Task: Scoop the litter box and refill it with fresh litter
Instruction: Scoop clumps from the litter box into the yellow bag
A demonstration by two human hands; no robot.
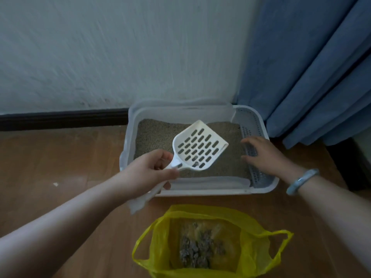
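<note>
Head camera, looking down: the white litter box (202,192) sits on the wooden floor (60,157) against the wall (120,47), holding a level bed of grey-beige litter (154,135). A grey perforated panel (253,125) runs along the box's right end. Over the litter the left hand (149,171) holds the white slotted scoop (198,147), fingers curled round its handle together with what looks like a white tissue (138,203), though blur makes that hard to confirm. The scoop tilts upward, with one small dark bit near its base. The right hand (265,153), fingers spread and holding nothing, rests at the perforated panel; a pale blue bangle (302,181) circles that wrist. Nearer the person, a yellow plastic bag (255,237) stands open on the floor with grey clumps (198,249) inside. A blue curtain (311,67) hangs to the right.
</note>
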